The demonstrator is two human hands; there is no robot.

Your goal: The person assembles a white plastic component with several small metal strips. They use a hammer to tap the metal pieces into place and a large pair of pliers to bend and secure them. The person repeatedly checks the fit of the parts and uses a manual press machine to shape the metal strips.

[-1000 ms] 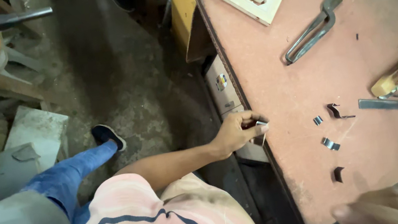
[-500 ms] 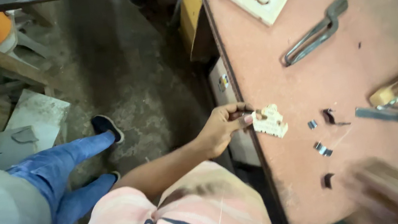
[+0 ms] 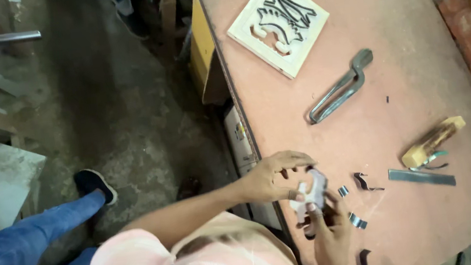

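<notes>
My left hand (image 3: 271,177) and my right hand (image 3: 328,232) both grip a small white cut-out piece (image 3: 310,195) just above the near left edge of a pinkish worktable (image 3: 402,28). The left hand's fingers curl over the piece from the left. From below, the right hand pinches its lower edge. Several small bent metal strips (image 3: 357,221) lie on the table just right of my hands.
A square white tile with a carved pattern (image 3: 278,23) lies at the table's far left. Metal tongs (image 3: 340,86) lie mid-table. A wooden block (image 3: 433,141) and a flat metal strip (image 3: 420,177) are on the right. My blue-trousered leg and black shoe (image 3: 93,184) rest on the concrete floor.
My left hand brought the white piece from the table's edge up over the table. My right hand came in from the lower right and took hold of it too.
</notes>
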